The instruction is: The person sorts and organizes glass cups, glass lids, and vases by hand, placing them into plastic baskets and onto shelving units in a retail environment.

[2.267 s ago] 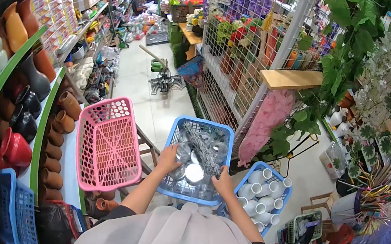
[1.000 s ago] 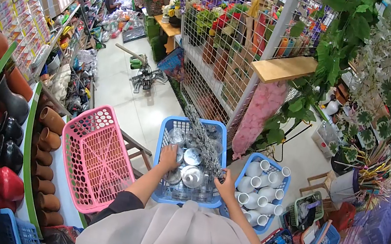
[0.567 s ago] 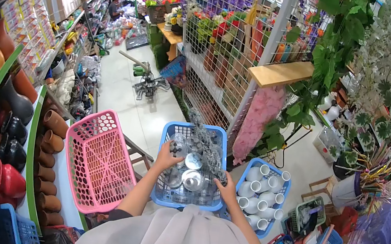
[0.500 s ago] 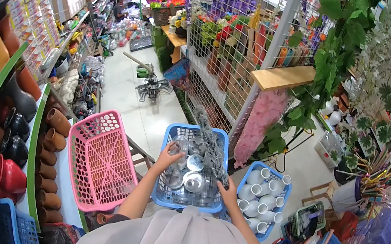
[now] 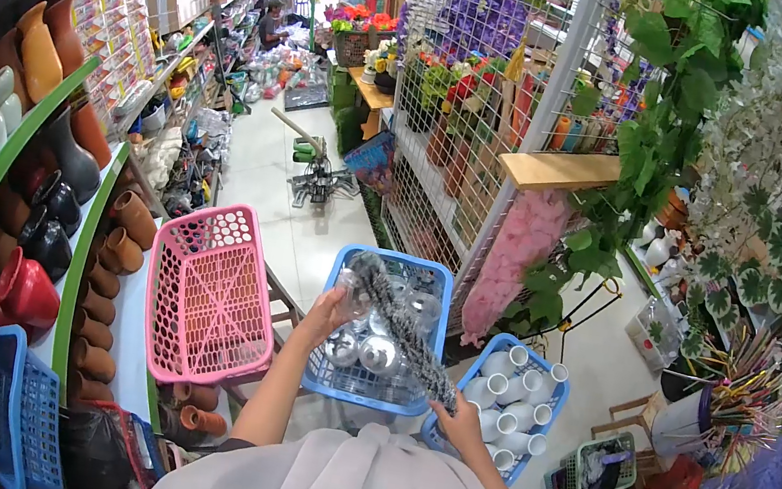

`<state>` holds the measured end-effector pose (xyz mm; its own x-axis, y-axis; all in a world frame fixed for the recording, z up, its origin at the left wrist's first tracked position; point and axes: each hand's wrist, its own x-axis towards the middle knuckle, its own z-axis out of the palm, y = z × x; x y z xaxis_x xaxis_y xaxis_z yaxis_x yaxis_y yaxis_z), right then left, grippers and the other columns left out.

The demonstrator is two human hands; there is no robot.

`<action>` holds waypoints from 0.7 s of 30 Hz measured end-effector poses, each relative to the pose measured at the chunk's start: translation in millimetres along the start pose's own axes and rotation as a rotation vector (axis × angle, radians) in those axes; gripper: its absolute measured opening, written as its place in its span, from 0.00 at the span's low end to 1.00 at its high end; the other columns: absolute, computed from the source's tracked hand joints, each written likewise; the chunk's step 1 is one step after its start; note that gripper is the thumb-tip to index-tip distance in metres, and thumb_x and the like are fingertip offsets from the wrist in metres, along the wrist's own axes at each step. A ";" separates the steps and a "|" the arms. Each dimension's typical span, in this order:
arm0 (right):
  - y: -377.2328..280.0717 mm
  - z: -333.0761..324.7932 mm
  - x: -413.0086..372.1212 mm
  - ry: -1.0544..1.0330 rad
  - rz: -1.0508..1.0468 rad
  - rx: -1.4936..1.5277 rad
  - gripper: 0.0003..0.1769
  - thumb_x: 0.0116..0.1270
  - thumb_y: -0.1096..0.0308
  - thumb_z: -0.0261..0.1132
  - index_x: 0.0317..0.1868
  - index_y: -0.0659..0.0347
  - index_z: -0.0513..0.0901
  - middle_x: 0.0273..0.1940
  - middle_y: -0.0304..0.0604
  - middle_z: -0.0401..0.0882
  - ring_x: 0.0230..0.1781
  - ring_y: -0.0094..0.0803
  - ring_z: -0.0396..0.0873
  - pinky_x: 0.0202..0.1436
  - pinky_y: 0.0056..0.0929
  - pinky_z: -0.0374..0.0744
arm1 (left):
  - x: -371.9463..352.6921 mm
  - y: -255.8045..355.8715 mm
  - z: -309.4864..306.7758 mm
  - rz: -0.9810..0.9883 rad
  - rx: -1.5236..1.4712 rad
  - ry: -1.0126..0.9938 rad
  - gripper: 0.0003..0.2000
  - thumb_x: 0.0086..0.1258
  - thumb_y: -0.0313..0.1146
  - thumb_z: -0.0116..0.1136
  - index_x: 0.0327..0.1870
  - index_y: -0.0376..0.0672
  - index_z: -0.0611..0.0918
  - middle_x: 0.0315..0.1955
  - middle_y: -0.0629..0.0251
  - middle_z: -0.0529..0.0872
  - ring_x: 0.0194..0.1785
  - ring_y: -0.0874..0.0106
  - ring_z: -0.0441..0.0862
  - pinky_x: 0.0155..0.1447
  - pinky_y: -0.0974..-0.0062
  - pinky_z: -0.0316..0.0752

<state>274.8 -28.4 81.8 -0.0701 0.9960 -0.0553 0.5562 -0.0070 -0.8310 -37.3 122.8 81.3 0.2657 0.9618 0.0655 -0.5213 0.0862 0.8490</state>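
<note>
**Duster on the diagonal over a basket of glassware!**

What a packed shop floor this was: pale tiles (image 5: 268,188) ran away down the aisle, terracotta pots (image 5: 98,332) lined the shelf at left, and wire mesh (image 5: 458,169) rose at right beside a trailing green vine (image 5: 668,114). Up close, a pink basket (image 5: 211,314) sat left of a blue basket (image 5: 368,401) loaded with clear glassware (image 5: 380,354); to the right, a second blue basket (image 5: 434,433) held white vases (image 5: 518,395).

And there was the grey duster (image 5: 403,332), slanting right across the glassware basket! Its long axis ran from the near right to the far left, the shaggy tip pointing up-left, away from the wearer. The right hand (image 5: 458,422) had its fingers closed around the near end, just past the basket's right rim. Over at the left rim, the left hand (image 5: 325,311) gripped a clear jar (image 5: 355,297), fingers curled about it, close by that tip; whether they touched, you couldn't tell.
</note>
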 end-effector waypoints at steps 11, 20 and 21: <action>50.9 -30.4 -63.1 0.071 -0.058 -0.198 0.24 0.63 0.46 0.65 0.36 0.64 0.80 0.27 0.59 0.81 0.29 0.56 0.81 0.33 0.48 0.76 | -55.2 -9.5 36.1 0.027 0.016 0.086 0.36 0.65 0.56 0.60 0.65 0.37 0.68 0.57 0.58 0.78 0.59 0.65 0.78 0.61 0.64 0.76; 59.1 -49.2 -100.3 0.026 -0.074 -0.121 0.22 0.60 0.50 0.67 0.40 0.62 0.83 0.30 0.58 0.82 0.33 0.54 0.82 0.37 0.45 0.78 | -119.1 -9.5 78.8 0.010 0.049 0.101 0.39 0.63 0.58 0.62 0.66 0.35 0.67 0.58 0.56 0.77 0.60 0.64 0.78 0.63 0.61 0.75; 62.6 -49.1 -107.5 -0.026 -0.061 -0.121 0.21 0.59 0.51 0.68 0.40 0.62 0.83 0.30 0.57 0.83 0.32 0.53 0.82 0.37 0.44 0.78 | -122.6 -7.4 79.0 0.015 0.053 0.102 0.39 0.63 0.58 0.62 0.66 0.35 0.67 0.58 0.56 0.77 0.60 0.64 0.78 0.63 0.61 0.75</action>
<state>357.8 -131.6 62.9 -0.1274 0.9916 -0.0229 0.6461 0.0655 -0.7605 -2.0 -16.2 108.4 0.1729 0.9846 0.0268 -0.4806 0.0606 0.8749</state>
